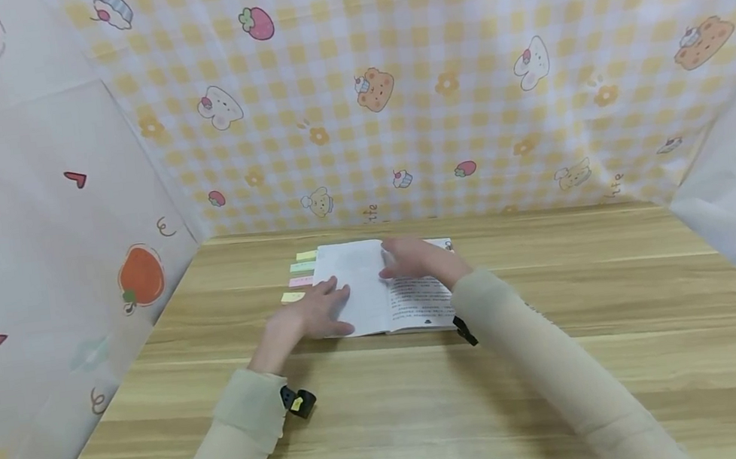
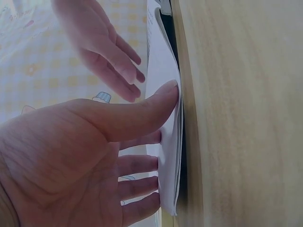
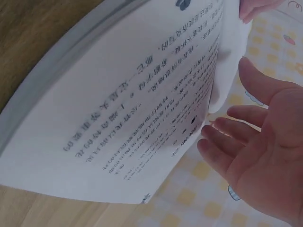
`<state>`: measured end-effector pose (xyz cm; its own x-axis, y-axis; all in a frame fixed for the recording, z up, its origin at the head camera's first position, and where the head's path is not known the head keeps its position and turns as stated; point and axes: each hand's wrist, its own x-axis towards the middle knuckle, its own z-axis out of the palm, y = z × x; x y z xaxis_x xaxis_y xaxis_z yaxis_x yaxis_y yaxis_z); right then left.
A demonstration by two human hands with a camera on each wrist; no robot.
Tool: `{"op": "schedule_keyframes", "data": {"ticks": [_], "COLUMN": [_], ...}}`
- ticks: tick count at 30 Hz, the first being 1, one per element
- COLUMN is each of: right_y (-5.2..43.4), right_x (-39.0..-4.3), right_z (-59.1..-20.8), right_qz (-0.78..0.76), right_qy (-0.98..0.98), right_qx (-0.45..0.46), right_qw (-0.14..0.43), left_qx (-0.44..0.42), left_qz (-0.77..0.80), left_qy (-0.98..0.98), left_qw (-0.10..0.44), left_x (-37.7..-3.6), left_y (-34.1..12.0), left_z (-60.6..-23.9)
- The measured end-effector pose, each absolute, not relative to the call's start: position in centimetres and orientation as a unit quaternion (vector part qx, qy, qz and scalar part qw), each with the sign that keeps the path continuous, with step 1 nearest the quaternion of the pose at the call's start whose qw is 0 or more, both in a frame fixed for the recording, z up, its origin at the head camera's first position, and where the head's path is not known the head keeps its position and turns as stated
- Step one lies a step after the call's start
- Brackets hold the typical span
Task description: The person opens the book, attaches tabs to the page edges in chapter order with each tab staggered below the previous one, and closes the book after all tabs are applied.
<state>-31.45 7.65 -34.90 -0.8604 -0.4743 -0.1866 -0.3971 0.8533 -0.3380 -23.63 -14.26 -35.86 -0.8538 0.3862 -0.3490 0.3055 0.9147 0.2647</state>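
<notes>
Head view: open book (image 1: 381,288) flat on wooden worktop (image 1: 560,359), coloured sticky tabs (image 1: 300,275) beside its left edge. Left hand (image 1: 312,313) on left page, right hand (image 1: 415,258) over the middle.
Left wrist view: fingers (image 2: 142,165) straight, pressing the page.
Right wrist view: fingers (image 3: 227,137) relaxed, wide, touching the printed page.

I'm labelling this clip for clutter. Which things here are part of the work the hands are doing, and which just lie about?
In the work:
open book
left hand, pressing flat on the left page
right hand, open over the middle pages

Lying about:
coloured sticky tabs on the table left of the book
wooden table
patterned cloth backdrop
</notes>
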Motion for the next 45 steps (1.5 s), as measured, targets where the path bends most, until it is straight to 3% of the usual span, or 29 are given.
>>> {"op": "schedule_keyframes", "data": {"ticks": [7,45], "right_y": [6.8,5.5], "right_x": [-31.8,-31.2], "right_z": [-35.1,-36.4], "right_qz": [-0.102,-0.073], "right_qy": [0.96,0.971], "right_qx": [-0.211,-0.179], "right_qw": [0.156,0.137], "left_qx": [0.182,0.183], "left_qz": [0.1,0.132], "left_qy": [0.958,0.954], "left_qw": [0.197,0.2], "left_x": [-23.8,-24.2], "left_y": [-14.3,-14.9], "left_z": [-36.0,-35.9]}}
